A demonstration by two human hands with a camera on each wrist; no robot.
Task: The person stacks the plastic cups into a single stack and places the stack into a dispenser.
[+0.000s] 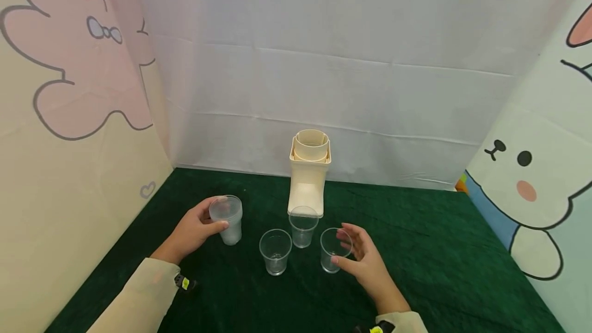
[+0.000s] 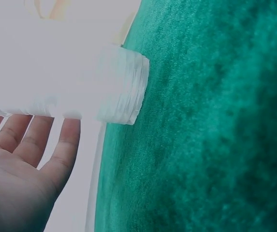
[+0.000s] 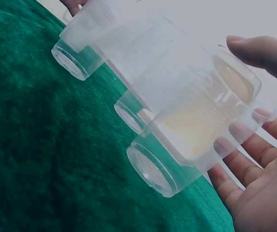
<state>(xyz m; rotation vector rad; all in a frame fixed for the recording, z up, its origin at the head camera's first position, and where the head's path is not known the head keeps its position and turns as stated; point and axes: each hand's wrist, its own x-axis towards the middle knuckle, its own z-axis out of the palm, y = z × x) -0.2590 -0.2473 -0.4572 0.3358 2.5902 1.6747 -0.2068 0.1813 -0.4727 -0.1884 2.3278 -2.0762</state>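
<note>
On the left, my left hand (image 1: 196,229) holds a stack of nested clear plastic cups (image 1: 233,226), thumb in front and fingers on the far side. The left wrist view shows several fingertips against the pale, washed-out stack (image 2: 123,87). My right hand (image 1: 368,263) grips a single clear plastic cup (image 1: 329,258) at its right side. Seen from the right wrist, the thumb lies by the rim and the fingertips sit along the wall of this upright cup (image 3: 186,140). Two more clear cups, one nearer (image 1: 275,257) and one farther back (image 1: 302,235), stand between my hands.
A cream plastic stand (image 1: 307,189) with a round open top stands behind the cups. Dark green cloth (image 1: 416,235) covers the table. A white curtain (image 1: 370,91) closes the back, with cartoon-printed panels at both sides.
</note>
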